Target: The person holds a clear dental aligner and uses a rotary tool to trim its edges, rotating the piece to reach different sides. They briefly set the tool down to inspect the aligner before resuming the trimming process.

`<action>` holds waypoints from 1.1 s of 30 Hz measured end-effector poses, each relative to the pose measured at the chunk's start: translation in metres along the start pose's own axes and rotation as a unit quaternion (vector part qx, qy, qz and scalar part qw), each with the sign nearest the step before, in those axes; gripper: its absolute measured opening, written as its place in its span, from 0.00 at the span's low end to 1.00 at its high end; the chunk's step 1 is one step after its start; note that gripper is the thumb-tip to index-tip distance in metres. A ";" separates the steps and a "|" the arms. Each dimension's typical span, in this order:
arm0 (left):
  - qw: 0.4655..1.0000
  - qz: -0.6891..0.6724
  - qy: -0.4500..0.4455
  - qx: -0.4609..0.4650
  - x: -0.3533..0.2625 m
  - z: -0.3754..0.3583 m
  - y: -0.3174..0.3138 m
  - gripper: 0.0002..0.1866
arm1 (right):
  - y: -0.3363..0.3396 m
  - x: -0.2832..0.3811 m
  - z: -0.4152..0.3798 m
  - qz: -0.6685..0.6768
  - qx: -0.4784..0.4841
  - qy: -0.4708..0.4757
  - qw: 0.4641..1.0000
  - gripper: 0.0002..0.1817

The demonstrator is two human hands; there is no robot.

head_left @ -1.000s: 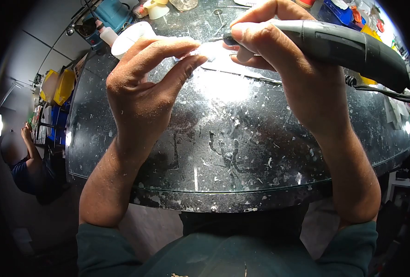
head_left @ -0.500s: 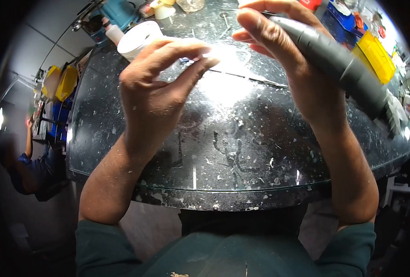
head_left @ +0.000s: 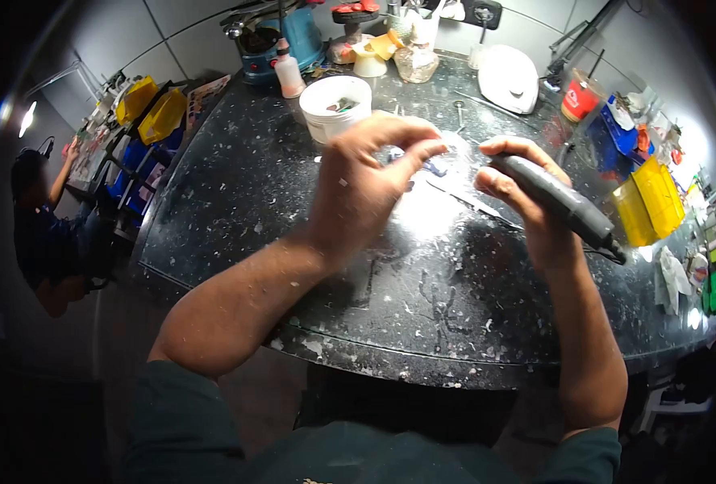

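My left hand (head_left: 358,181) is raised over the middle of the dark bench, with thumb and index finger pinched together. Whatever sits between those fingertips is too small or too bright to make out. My right hand (head_left: 539,189) is wrapped round a dark grey rotary handpiece (head_left: 564,195), its cord end pointing down to the right. The handpiece's front tip is hidden by the fingers or lost in glare. On the bench between and below the hands lies a thin metal hand tool (head_left: 475,203). Just behind my left hand stands a white tub (head_left: 336,109) with small things inside.
A dropper bottle (head_left: 289,73) stands behind the tub. Further back are a glass jar (head_left: 415,64) and a white rounded object (head_left: 509,81). A red cup (head_left: 580,98) and yellow bins (head_left: 652,202) line the right side. Another person (head_left: 43,210) sits at far left.
The view has shifted, showing more of the bench's back. Both hands appear lower in the picture. The left hand keeps its pinch and the right hand keeps hold of the handpiece.
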State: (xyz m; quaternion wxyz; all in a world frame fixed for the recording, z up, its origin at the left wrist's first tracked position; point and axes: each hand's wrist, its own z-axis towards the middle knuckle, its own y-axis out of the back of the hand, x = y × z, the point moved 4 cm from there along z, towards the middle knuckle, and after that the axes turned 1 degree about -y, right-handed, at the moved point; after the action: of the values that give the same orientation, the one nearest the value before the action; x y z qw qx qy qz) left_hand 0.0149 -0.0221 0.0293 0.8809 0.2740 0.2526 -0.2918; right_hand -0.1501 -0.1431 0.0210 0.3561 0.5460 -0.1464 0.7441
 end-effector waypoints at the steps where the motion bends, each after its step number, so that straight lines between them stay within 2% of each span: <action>1: 0.997 -0.016 0.071 -0.003 0.008 0.001 0.002 0.08 | -0.003 -0.005 0.000 0.066 -0.011 -0.027 0.997 0.11; 5: 0.968 -0.138 0.212 0.007 0.026 0.000 0.000 0.11 | -0.001 -0.014 0.000 -0.006 -0.037 -0.083 0.996 0.09; 7: 0.960 -0.155 0.232 0.034 0.022 -0.001 -0.002 0.11 | 0.000 -0.014 -0.001 0.002 -0.098 0.001 0.995 0.09; 8: 0.952 -0.167 0.249 0.059 0.021 -0.004 -0.005 0.12 | 0.002 -0.015 -0.001 -0.048 -0.083 0.032 0.995 0.13; 9: 0.951 -0.171 0.252 0.063 0.022 -0.006 -0.006 0.12 | 0.000 -0.013 -0.002 -0.035 -0.069 0.058 0.995 0.18; 11: 0.918 -0.262 0.289 0.070 0.027 -0.009 -0.011 0.12 | -0.008 -0.005 -0.001 -0.001 -0.048 0.175 0.983 0.22; 13: 0.909 -0.277 0.301 0.080 0.028 -0.011 -0.013 0.13 | -0.008 0.005 -0.005 -0.049 -0.050 0.188 0.980 0.22; 15: 0.868 -0.355 0.343 0.055 0.028 -0.013 -0.015 0.14 | -0.014 0.009 -0.008 -0.098 -0.006 0.245 0.964 0.21; 16: 0.862 -0.369 0.339 0.078 0.028 -0.013 -0.017 0.18 | -0.014 0.009 -0.008 -0.126 -0.025 0.257 0.958 0.19; 17: 0.860 -0.369 0.343 0.082 0.026 -0.014 -0.018 0.18 | -0.013 0.006 -0.008 -0.125 -0.028 0.253 0.959 0.19; 19: 0.812 -0.428 0.388 0.082 0.020 -0.014 -0.022 0.23 | -0.009 0.004 -0.006 -0.110 -0.050 0.258 0.959 0.18; 20: 0.798 -0.471 0.357 0.117 0.029 -0.015 -0.022 0.26 | -0.008 0.003 -0.005 -0.071 -0.065 0.252 0.963 0.16; 21: 0.797 -0.470 0.359 0.119 0.030 -0.017 -0.023 0.26 | -0.004 0.000 -0.004 -0.056 -0.064 0.206 0.975 0.15; 23: 0.827 -0.461 0.305 0.098 0.026 -0.015 -0.023 0.24 | -0.004 -0.002 -0.005 0.131 -0.077 0.051 0.987 0.15; 24: 0.859 -0.409 0.268 0.152 0.022 -0.013 -0.021 0.21 | -0.004 -0.003 -0.003 0.152 -0.080 0.051 0.984 0.15; 25: 0.859 -0.408 0.270 0.153 0.022 -0.014 -0.023 0.21 | -0.002 -0.004 -0.003 0.177 -0.065 0.044 0.981 0.14; 28: 0.843 -0.442 0.271 0.145 0.024 -0.018 -0.025 0.18 | -0.004 -0.008 -0.003 0.191 -0.049 0.032 0.980 0.14; 29: 0.843 -0.441 0.274 0.145 0.027 -0.018 -0.023 0.18 | -0.004 -0.006 -0.003 0.160 -0.060 0.038 0.985 0.15; 31: 0.796 -0.509 0.297 0.139 0.027 -0.017 -0.023 0.18 | 0.001 -0.008 -0.003 0.069 -0.095 0.032 0.993 0.19; 33: 0.792 -0.510 0.315 0.120 0.024 -0.018 -0.022 0.19 | 0.006 -0.003 0.000 0.059 -0.098 0.062 0.992 0.17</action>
State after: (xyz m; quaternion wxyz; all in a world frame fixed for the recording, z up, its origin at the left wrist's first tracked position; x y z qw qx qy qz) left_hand 0.0117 -0.0348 -0.0056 0.4364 0.2855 0.5819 -0.6241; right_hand -0.1539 -0.1486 0.0191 0.3714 0.4518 -0.2283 0.7783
